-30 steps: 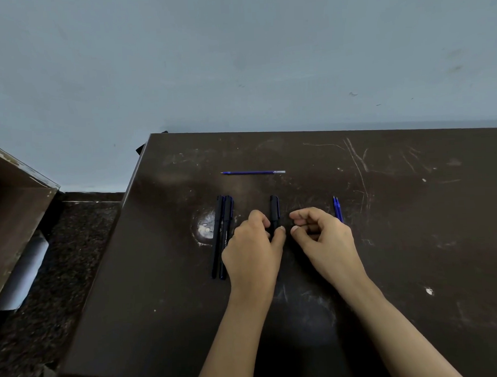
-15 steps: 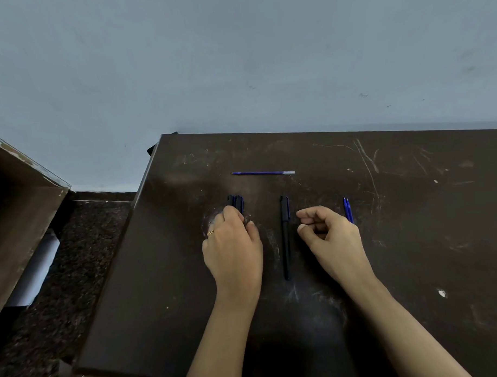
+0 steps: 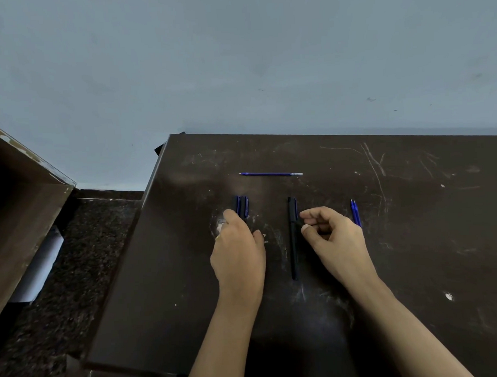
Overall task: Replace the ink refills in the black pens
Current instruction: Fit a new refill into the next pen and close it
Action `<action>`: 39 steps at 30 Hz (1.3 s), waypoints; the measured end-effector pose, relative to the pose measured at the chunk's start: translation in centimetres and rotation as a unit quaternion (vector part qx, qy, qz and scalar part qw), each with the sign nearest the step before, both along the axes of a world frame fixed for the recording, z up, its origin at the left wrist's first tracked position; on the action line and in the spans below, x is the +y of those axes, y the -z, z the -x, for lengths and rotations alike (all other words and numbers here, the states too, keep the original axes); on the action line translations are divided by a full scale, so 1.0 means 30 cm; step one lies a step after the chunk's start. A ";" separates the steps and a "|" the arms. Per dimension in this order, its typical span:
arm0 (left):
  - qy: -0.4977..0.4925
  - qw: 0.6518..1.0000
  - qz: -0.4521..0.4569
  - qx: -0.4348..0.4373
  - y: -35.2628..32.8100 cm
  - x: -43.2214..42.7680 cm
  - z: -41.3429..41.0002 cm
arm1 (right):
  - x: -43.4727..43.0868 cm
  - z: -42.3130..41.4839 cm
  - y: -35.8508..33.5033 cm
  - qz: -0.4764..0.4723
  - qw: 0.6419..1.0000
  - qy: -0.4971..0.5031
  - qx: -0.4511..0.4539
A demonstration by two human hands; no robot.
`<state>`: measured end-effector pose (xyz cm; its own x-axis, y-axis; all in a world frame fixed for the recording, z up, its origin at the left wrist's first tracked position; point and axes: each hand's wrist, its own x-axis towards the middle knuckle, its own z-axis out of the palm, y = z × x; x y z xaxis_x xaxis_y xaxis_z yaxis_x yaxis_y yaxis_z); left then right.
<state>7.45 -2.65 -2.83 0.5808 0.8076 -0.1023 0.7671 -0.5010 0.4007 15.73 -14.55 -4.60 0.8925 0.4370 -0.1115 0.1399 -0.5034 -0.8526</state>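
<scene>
- Black pen now lies released on the desk, between the hands; one second ago the left hand held it.
- Left hand has moved onto the paired pens; grasp cannot be confirmed.
- Right hand: clenched, empty, beside two blue refills.
- Probable meaning: the next pen is being selected.

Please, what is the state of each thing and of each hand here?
left hand: lies over the bunch of pens; grip hidden
right hand: fingers curled, holding nothing
bunch of pens: lies flat, near end under the left hand
single black pen: lies flat between the hands, not held
lone blue refill: lies loose, crosswise, farther back
two blue refills: side by side, partly behind the right hand
</scene>
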 end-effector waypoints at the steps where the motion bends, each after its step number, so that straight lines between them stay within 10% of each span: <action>1: 0.001 1.000 -0.001 0.000 0.001 0.000 0.000 | 0.000 0.000 0.000 0.002 1.000 -0.002 -0.001; 24: 0.016 0.999 -0.039 0.007 -0.001 -0.001 0.000 | -0.009 -0.008 0.003 0.003 1.000 0.001 -0.002; 32: 0.258 0.953 0.038 -0.155 -0.006 0.017 0.000 | 0.009 -0.016 -0.031 -0.225 0.952 0.077 0.193; 39: 0.292 0.931 0.157 -0.152 0.009 0.027 0.015 | 0.015 -0.008 -0.039 -0.229 0.955 0.027 0.184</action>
